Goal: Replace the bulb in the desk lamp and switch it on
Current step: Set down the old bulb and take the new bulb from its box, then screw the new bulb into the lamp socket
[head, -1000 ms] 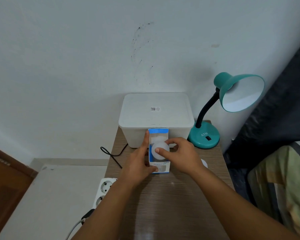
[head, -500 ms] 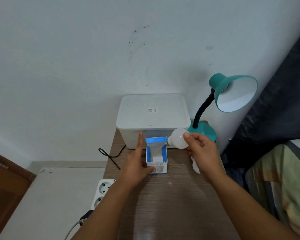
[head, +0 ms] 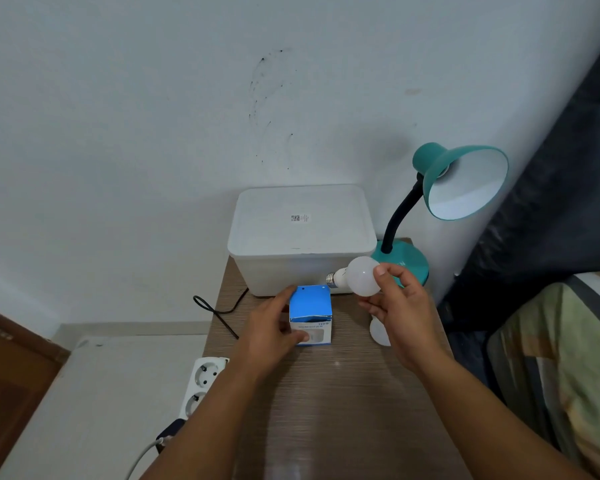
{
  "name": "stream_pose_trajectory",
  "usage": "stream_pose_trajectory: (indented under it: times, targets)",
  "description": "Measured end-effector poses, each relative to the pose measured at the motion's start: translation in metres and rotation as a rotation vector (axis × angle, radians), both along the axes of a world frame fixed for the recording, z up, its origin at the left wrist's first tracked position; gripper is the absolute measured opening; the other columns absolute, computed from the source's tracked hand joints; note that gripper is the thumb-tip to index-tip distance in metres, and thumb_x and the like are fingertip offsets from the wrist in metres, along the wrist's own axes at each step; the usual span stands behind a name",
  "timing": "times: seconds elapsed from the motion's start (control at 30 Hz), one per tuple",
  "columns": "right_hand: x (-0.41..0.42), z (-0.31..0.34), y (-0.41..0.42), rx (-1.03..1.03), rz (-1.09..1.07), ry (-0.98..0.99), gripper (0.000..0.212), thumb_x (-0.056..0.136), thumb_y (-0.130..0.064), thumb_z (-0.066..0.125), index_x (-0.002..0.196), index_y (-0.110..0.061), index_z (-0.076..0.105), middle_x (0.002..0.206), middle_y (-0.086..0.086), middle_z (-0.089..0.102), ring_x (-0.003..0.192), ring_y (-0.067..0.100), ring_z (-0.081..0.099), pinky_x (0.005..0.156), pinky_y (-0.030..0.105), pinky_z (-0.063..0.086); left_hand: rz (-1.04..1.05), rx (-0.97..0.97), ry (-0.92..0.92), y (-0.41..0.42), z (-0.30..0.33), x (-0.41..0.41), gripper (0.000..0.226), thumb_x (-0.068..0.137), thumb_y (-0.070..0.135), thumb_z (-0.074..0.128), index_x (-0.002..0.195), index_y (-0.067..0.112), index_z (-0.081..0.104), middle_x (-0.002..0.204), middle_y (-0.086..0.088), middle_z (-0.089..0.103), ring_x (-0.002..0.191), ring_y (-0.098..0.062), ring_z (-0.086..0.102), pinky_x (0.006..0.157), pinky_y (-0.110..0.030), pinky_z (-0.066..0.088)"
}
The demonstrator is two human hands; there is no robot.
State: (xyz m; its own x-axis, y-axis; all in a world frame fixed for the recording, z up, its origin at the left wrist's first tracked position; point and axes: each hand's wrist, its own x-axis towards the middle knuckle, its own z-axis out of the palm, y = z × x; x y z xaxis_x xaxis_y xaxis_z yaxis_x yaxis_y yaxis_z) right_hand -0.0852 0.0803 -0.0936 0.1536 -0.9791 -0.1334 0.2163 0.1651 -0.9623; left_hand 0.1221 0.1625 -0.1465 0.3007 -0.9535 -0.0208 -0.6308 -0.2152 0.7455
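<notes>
Right hand (head: 400, 306) gripping white bulb (head: 361, 276) by globe, fingers curled around it, screw base pointing left, bulb held above table (head: 343, 393) in front of teal desk lamp (head: 463, 181) base. Left hand (head: 271, 327) clasping blue bulb box (head: 310, 315), flap lying closed, box resting on table just before white lidded container (head: 302, 233). Second white bulb (head: 378, 332) lying on table, partly hidden under right hand.

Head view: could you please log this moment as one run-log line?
right hand: holds bulb, clear of box | left hand: on bulb box | lamp: shade appears empty
</notes>
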Motion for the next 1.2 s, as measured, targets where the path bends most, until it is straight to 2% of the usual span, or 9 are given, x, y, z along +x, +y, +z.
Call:
stream_pose_trajectory:
  times: [0.07,0.23,0.37,0.47,0.6,0.83,0.97,1.07,1.2]
  targets:
    - [0.0,-0.001,0.003,-0.007,0.019,0.012,0.019,0.094,-0.029,0.061,0.112,-0.023,0.063,0.092,-0.009,0.077,0.093,0.022,0.074,0.074,0.03,0.059,0.001,-0.015,0.01,0.0,-0.003,0.001,0.091,0.074,0.018,0.087,0.15,0.036,0.04,0.13,0.003,0.058,0.097,-0.001,0.063,0.082,-0.026,0.06]
    - [-0.001,-0.004,0.01,-0.024,0.058,0.058,0.02,0.092,-0.026,0.063,0.113,-0.026,0.064,0.108,-0.002,0.07,0.099,0.022,0.071,0.075,0.029,0.06,-0.005,-0.007,-0.032,0.004,0.0,-0.002,0.09,0.081,0.024,0.083,0.154,0.035,0.032,0.123,0.013,0.045,0.095,0.007,0.056,0.074,-0.002,0.048]
    - [-0.002,-0.009,0.013,-0.024,0.062,0.075,0.022,0.09,-0.026,0.066,0.113,-0.025,0.065,0.11,0.002,0.071,0.1,0.021,0.071,0.077,0.033,0.061,0.008,-0.022,0.021,0.007,0.002,-0.007,0.085,0.085,0.047,0.075,0.155,0.037,0.029,0.118,0.016,0.045,0.095,-0.006,0.062,0.083,-0.026,0.06]
    - [-0.003,-0.008,0.014,-0.024,0.061,0.068,0.021,0.091,-0.024,0.065,0.112,-0.024,0.064,0.104,-0.001,0.073,0.097,0.02,0.072,0.075,0.031,0.061,0.02,-0.024,-0.05,0.007,0.004,-0.009,0.073,0.093,0.059,0.057,0.156,0.034,0.03,0.126,0.011,0.053,0.096,-0.002,0.06,0.083,-0.022,0.054]
    - [-0.004,-0.006,0.015,-0.022,0.052,0.068,0.02,0.092,-0.023,0.065,0.112,-0.023,0.064,0.102,0.002,0.073,0.095,0.021,0.072,0.078,0.036,0.061,0.046,-0.008,-0.026,0.006,0.004,-0.011,0.064,0.098,0.053,0.052,0.156,0.033,0.033,0.13,0.007,0.056,0.097,-0.005,0.063,0.08,-0.015,0.048]
    - [-0.017,0.006,0.024,-0.046,0.044,0.032,0.021,0.094,-0.021,0.062,0.114,-0.026,0.063,0.092,-0.009,0.075,0.097,0.019,0.072,0.078,0.031,0.061,0.057,0.057,-0.052,0.004,0.014,-0.011,0.064,0.099,0.053,0.05,0.156,0.031,0.031,0.138,0.0,0.055,0.118,-0.015,0.057,0.099,-0.039,0.05]
    - [-0.035,0.014,0.032,-0.082,0.004,0.044,0.034,0.093,-0.024,0.064,0.127,-0.03,0.061,0.102,-0.001,0.075,0.099,0.02,0.071,0.084,0.036,0.06,0.102,0.024,-0.103,0.006,0.03,-0.019,0.065,0.101,0.046,0.051,0.158,0.023,0.029,0.138,-0.006,0.055,0.126,-0.021,0.052,0.103,-0.035,0.044]
    - [-0.052,0.021,0.038,-0.11,-0.032,0.041,0.034,0.093,-0.022,0.064,0.127,-0.029,0.064,0.095,-0.007,0.075,0.098,0.018,0.071,0.081,0.033,0.061,0.101,-0.043,-0.112,0.006,0.044,-0.03,0.065,0.1,0.044,0.052,0.157,0.022,0.029,0.146,-0.008,0.05,0.131,-0.022,0.05,0.11,-0.039,0.042]
    - [-0.078,0.026,0.043,-0.13,-0.066,0.031,0.031,0.093,-0.02,0.065,0.123,-0.026,0.067,0.107,0.001,0.073,0.101,0.02,0.071,0.08,0.034,0.061,0.045,-0.135,-0.157,0.004,0.063,-0.056,0.058,0.101,0.044,0.052,0.154,0.024,0.037,0.141,-0.002,0.053,0.122,-0.011,0.051,0.095,-0.02,0.037]
